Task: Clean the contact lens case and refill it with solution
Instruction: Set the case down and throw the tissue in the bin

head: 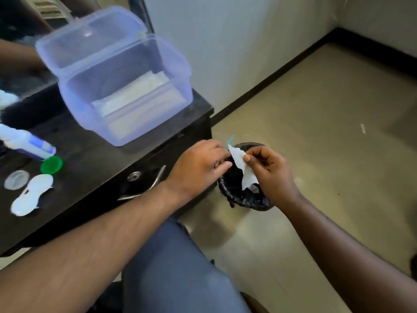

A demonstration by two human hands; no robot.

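Note:
Both hands are over a small black-lined bin (244, 198) on the floor. My right hand (268, 170) pinches a torn white paper wrapper (242, 167). My left hand (198, 168) grips something small with a thin teal piece (230, 140) sticking up behind the fingers; what it is stays hidden. On the black table (94, 159) lie the white contact lens case (32, 194) with its wells uncovered, a green cap (52, 164), a clear cap (16, 180) and the solution bottle (24, 141) on its side.
A clear lidded plastic box (121, 86), open, holds white packets at the table's right end. The table has a drawer with a metal handle (155, 181) and a lock. My blue-trousered leg (176, 267) is below. Beige floor and a white wall lie to the right.

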